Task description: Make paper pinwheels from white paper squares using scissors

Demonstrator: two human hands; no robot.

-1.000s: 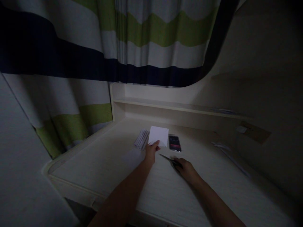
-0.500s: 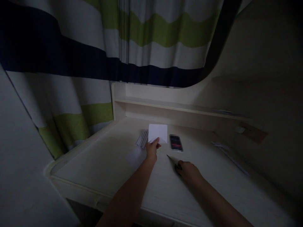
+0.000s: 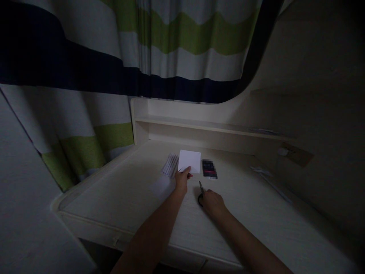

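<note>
My left hand (image 3: pixel 182 179) pinches the lower edge of a white square sheet of paper (image 3: pixel 189 161) and holds it just above the pale desk (image 3: pixel 128 190). My right hand (image 3: pixel 211 202) is closed round the dark handles of a pair of scissors (image 3: pixel 201 192), whose blades point up toward the paper. The scissor tip lies a little right of and below the sheet.
A small stack of white paper strips (image 3: pixel 170 165) lies left of the sheet and a dark phone (image 3: pixel 209 169) lies to its right. A low shelf (image 3: pixel 211 127) runs along the desk's back. A striped curtain (image 3: pixel 94 68) hangs at left. Papers (image 3: pixel 270 180) lie at far right.
My right hand has swung the scissors from lying flat and pointing left to pointing up toward the paper, moving closer to my left hand. The paper has stayed nearly still.
</note>
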